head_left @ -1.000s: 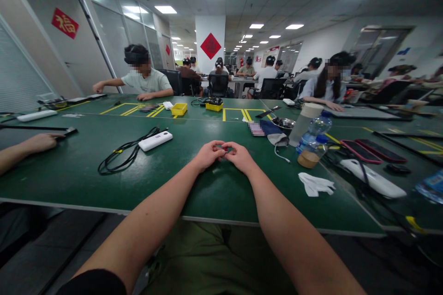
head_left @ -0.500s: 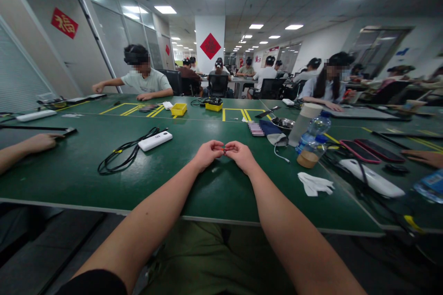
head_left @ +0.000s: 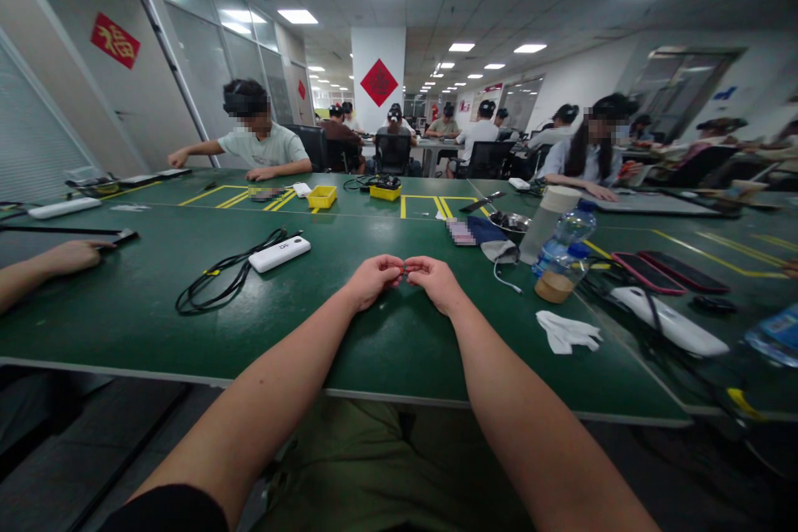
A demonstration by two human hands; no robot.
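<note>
Both my hands meet above the green table (head_left: 399, 357), fingertips together. My left hand (head_left: 376, 278) is closed in a pinch, thumb against the fingers. Facing it, my right hand (head_left: 430, 278) pinches in the same way. A tiny dark speck shows between the fingertips, too small to name; the fingers hide most of it. To the left of my hands lies a white power bank (head_left: 280, 253) beside a coiled black cable (head_left: 215, 278). On the right, a crumpled white tissue (head_left: 567, 332) rests on the table.
Plastic bottles (head_left: 564, 241), a pale tumbler (head_left: 549, 224), a metal bowl (head_left: 509, 221) and phones (head_left: 648, 273) stand or lie to the right. Yellow trays (head_left: 322, 198) sit farther back. A co-worker's hand (head_left: 71, 258) is at the left; other people sit across the table.
My fingers have shifted slightly at the fingertips, while both arms stay in place. At the far right, a co-worker's hand and a dark frame have moved mostly out of view.
</note>
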